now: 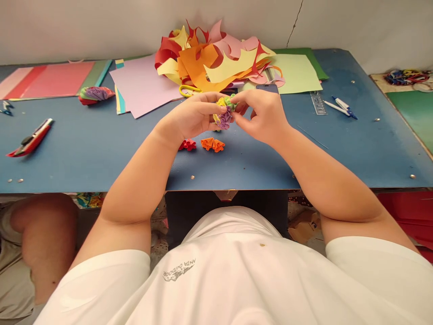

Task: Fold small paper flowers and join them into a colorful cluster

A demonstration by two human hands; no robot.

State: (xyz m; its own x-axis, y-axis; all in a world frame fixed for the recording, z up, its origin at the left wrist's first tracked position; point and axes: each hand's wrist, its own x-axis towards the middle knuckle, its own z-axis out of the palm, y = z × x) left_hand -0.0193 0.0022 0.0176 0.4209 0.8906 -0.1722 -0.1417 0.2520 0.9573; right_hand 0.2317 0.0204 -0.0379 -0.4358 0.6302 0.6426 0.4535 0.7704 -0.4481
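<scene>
Above the blue table, my left hand [199, 113] is closed around a cluster of paper flowers [222, 118] in yellow, purple and green curls. My right hand [262, 115] meets it from the other side, thumb and fingers pinched at the cluster's green and purple edge. Whether those fingertips grip a separate piece is too small to tell. Just below lie orange folded paper pieces [213, 144] and red folded paper pieces [188, 144], the red ones partly behind my left forearm.
A heap of paper scraps [206, 61] lies against the wall, with yellow-handled scissors [189, 90] and a phone [268, 88] before it. Left are a utility knife [32, 139] and a multicoloured paper bundle [96, 95]; right, a ruler [318, 104] and pens [340, 108]. Another person's leg [47, 239] shows lower left.
</scene>
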